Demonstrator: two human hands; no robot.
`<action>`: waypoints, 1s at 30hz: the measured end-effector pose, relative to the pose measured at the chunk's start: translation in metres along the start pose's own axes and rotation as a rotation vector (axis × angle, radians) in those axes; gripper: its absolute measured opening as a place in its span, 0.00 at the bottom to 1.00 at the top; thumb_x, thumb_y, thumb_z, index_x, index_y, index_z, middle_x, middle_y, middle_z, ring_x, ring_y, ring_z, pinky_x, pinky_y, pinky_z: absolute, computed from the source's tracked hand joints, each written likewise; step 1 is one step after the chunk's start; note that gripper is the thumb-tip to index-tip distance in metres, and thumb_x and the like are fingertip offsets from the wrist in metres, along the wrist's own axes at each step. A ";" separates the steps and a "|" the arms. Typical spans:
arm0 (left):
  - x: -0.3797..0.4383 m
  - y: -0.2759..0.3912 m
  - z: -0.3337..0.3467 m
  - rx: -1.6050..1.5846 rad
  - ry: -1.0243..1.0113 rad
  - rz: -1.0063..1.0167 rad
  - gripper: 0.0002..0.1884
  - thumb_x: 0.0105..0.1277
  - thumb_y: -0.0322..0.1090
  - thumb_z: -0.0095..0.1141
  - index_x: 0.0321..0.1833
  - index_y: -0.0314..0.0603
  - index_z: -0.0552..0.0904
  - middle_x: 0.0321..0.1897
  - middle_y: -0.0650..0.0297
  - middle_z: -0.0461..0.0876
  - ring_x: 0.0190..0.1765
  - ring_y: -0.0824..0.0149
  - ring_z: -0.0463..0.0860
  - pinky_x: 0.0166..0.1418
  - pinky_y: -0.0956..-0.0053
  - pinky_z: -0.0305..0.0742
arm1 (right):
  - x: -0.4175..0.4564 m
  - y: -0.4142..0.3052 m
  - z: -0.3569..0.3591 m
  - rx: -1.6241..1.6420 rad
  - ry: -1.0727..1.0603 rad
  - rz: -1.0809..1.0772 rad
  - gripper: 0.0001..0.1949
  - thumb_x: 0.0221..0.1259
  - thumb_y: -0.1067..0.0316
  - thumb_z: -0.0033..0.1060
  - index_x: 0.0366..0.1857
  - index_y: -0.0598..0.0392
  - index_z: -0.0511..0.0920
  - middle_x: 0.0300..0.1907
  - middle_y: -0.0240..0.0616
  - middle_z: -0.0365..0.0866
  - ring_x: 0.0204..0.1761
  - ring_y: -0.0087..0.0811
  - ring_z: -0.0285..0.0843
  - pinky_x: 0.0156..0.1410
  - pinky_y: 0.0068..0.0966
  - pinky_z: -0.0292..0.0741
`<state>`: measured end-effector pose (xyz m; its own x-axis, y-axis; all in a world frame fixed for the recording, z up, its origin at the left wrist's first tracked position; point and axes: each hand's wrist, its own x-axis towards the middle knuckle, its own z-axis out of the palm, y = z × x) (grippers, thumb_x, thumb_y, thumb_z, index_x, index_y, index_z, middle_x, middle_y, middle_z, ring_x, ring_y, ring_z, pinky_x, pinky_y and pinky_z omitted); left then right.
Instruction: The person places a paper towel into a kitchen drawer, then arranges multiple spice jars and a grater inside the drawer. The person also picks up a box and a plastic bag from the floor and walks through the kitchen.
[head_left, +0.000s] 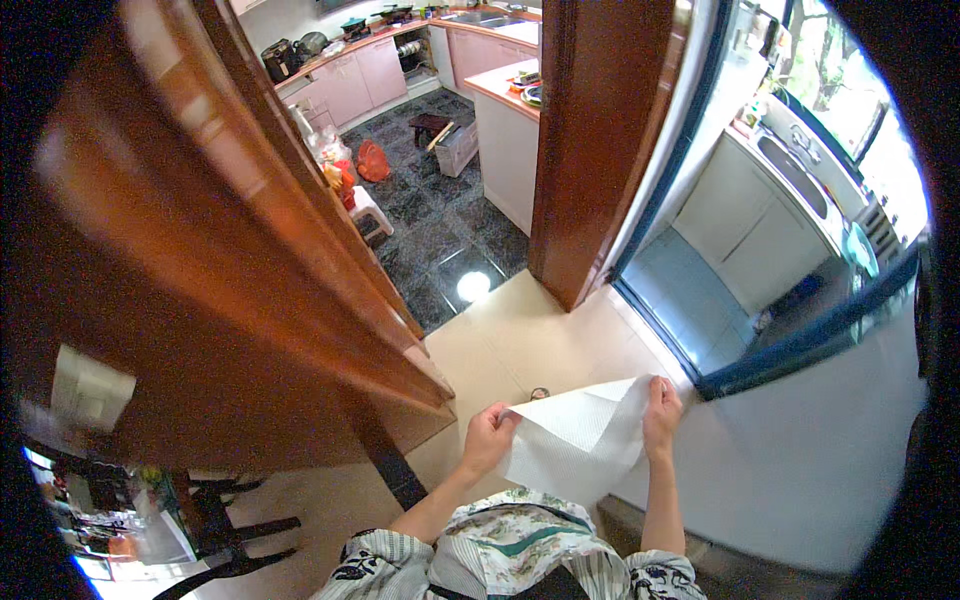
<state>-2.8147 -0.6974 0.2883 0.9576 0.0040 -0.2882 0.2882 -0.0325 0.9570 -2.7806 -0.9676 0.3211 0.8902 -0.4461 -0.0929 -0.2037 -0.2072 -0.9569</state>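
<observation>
A thin white sheet with a fine texture, perhaps a cloth or paper towel (574, 450), is stretched between my two hands in front of my patterned apron. My left hand (489, 439) pinches its left corner between thumb and fingers. At the right upper corner, my right hand (663, 420) grips the sheet. A flap of the sheet is folded over near the top edge, and the rest hangs down. Both forearms are bare below the rolled sleeves.
A brown wooden door (247, 300) stands close on the left. Beyond the doorway lie a dark tiled kitchen floor, a red bag (373, 161), a white stool (369, 211) and a grey box (456, 150). On the right, a blue-framed doorway (660, 330) opens towards a sink cabinet (757, 217).
</observation>
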 end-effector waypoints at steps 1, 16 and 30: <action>0.036 0.012 0.005 0.052 0.052 0.039 0.09 0.65 0.34 0.51 0.36 0.35 0.80 0.23 0.69 0.77 0.27 0.77 0.70 0.31 0.78 0.67 | 0.041 0.002 0.017 -0.004 -0.007 -0.043 0.14 0.69 0.60 0.46 0.32 0.58 0.76 0.24 0.23 0.68 0.28 0.13 0.61 0.32 0.15 0.62; 0.469 0.158 -0.156 -0.156 0.969 0.304 0.09 0.63 0.25 0.51 0.42 0.39 0.66 0.31 0.63 0.70 0.31 0.74 0.70 0.35 0.78 0.69 | 0.456 -0.207 0.492 -0.103 -0.786 -0.381 0.09 0.59 0.64 0.56 0.34 0.60 0.78 0.26 0.41 0.81 0.28 0.24 0.77 0.35 0.23 0.73; 0.917 0.314 -0.387 0.350 0.452 0.266 0.19 0.55 0.23 0.52 0.52 0.37 0.77 0.47 0.54 0.77 0.37 0.63 0.79 0.43 0.75 0.73 | 0.781 -0.295 0.826 -0.119 -0.572 -0.334 0.10 0.65 0.64 0.51 0.33 0.61 0.76 0.23 0.27 0.73 0.29 0.16 0.66 0.34 0.18 0.67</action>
<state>-1.8437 -0.3168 0.3370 0.9260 0.3704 0.0733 0.0944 -0.4150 0.9049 -1.6882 -0.5357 0.3032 0.9822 0.1836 0.0396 0.1052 -0.3634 -0.9257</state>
